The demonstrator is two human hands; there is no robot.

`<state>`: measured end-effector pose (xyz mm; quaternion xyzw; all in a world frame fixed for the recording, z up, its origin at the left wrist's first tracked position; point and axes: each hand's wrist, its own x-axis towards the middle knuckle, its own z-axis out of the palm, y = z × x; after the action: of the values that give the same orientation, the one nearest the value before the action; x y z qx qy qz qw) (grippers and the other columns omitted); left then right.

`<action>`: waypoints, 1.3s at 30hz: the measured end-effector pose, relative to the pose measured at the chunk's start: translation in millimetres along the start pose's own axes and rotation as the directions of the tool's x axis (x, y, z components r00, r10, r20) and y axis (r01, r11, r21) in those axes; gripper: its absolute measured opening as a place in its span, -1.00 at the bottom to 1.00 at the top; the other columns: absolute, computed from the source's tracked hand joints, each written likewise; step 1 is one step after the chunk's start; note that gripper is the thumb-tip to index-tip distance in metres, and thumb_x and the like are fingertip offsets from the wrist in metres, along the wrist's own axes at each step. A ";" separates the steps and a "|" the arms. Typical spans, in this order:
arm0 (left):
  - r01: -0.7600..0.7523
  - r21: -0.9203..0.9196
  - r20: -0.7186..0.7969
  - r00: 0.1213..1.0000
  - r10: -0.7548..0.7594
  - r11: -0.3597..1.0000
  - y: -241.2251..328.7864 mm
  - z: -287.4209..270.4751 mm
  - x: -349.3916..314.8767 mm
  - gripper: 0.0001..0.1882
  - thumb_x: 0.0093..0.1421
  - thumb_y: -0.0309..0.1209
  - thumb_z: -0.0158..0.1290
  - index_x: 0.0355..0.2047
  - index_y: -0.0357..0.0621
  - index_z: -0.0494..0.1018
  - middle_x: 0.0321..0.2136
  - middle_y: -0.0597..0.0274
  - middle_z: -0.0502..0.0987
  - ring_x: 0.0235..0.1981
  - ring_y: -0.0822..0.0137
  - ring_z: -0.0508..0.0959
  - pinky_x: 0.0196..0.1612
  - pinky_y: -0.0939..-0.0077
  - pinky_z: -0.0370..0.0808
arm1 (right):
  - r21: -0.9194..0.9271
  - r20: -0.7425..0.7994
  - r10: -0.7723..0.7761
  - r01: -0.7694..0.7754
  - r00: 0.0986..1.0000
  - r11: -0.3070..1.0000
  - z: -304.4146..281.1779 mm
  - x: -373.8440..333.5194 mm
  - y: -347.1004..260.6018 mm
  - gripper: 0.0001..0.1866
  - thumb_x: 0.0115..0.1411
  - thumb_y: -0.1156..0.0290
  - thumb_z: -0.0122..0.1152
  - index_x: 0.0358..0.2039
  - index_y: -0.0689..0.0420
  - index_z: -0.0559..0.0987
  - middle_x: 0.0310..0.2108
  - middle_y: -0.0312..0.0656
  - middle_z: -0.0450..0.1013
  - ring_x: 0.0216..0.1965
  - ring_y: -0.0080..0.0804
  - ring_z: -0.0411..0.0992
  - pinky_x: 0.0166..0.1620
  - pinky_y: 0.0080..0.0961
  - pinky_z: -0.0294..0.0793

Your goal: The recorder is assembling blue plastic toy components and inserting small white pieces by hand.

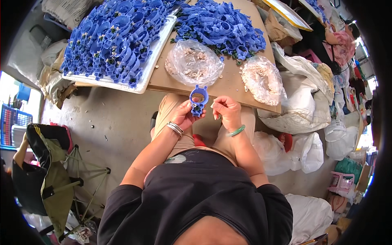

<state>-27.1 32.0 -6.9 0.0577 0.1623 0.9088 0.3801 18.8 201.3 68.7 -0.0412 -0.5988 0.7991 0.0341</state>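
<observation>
Above my lap, my left hand (184, 115) grips a blue plastic part (199, 100) with a round ring at its top and a small blocky base with dark and metallic bits. Just to the right of that part, my right hand (227, 112) is closed in a pinch, apart from it. Something small and pale shows at its fingertips, too small to name. On the table beyond my hands lie a clear plastic bag (192, 61) of small cream-coloured pieces and, to its right, a second open bag (262, 79) of similar pieces.
A white tray (148, 81) heaped with blue parts (118, 34) stands at the far left. Another blue heap (222, 26) lies on the brown cardboard tabletop (161, 77). White sacks (298, 102) crowd the right side. A folding chair (55, 175) stands at left; a person (341, 43) sits at far right.
</observation>
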 end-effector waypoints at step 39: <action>-0.014 0.033 0.019 1.000 0.013 0.999 -1.7 -3.2 -3.4 -0.61 0.00 -0.52 0.04 -0.10 -0.25 0.33 -0.21 0.15 0.43 -0.15 0.28 0.42 0.02 0.21 0.28 | -0.593 0.001 -0.328 0.264 0.945 0.761 23.9 -5.6 27.4 -0.91 -0.04 0.56 0.14 -0.54 0.26 0.41 -0.64 -0.22 0.38 -0.62 -0.60 0.33 -0.55 -0.60 0.34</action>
<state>-24.3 29.9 -10.4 0.0737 0.1734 0.9079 0.3743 21.6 170.2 49.3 0.0044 -0.8116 0.5569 0.1765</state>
